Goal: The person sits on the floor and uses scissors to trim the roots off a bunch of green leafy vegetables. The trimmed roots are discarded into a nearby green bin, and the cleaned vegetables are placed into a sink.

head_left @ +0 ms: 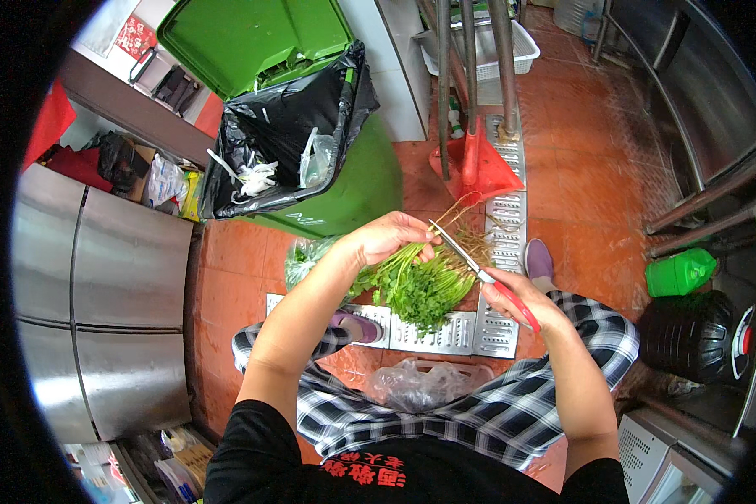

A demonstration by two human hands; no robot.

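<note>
Below me lies a pile of leafy green cilantro (424, 294), its pale stems and brown roots fanned toward the floor grate. My left hand (391, 238) is closed in a pinch on a few cilantro stems above the pile, and thin roots stick out past the fingertips. In my right hand (521, 298) is a pair of scissors (462, 250) with red handles. The blades point up and left, their tips at the stems beside my left fingers. Whether the blades touch the stems I cannot tell.
A green wheeled bin (365, 168) lined with a black bag stands open ahead on the left. Near the grate (506, 227) is a red dustpan (479, 164). Clear plastic bags (416, 386) lie between my legs. A green jug (680, 272) and dark bottle (689, 334) sit at right.
</note>
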